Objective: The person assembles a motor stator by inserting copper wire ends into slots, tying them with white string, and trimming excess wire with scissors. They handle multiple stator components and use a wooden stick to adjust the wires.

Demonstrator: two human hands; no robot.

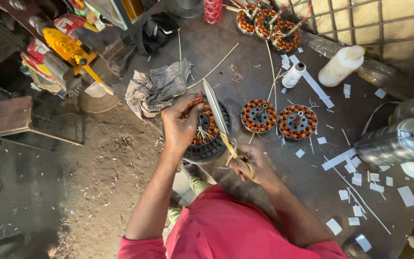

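While the left hand (182, 125) clamps down on the copper-wound fan stator (206, 130) at the near-left edge of the workbench (264, 62), fingers curled over its top w/ a small red-capped bit pinched at the thumb, the right hand (250, 165) is closed round the yellowish handle of a long knife (216, 112), blade angled up & across the stator windings. Stator sits on a black ribbed housing, partly overhanging the bench edge. Thin whitish leads stick out of its centre, near the hub. Just right of it, 2 more wound stators (258, 115) lie flat side by side on the bench, apart from the one being worked. 3 further stators (267, 21) are bunched at the far edge. A grey rag (158, 88) is crumpled just left of the left hand. White thread spool (293, 75) and white plastic bottle (340, 65) lie farther back-right; a shiny metal cylinder (398, 141) lies on its side at the right edge. White paper slips (355, 180) are scattered over the right part of the bench. Person wears a red shirt.
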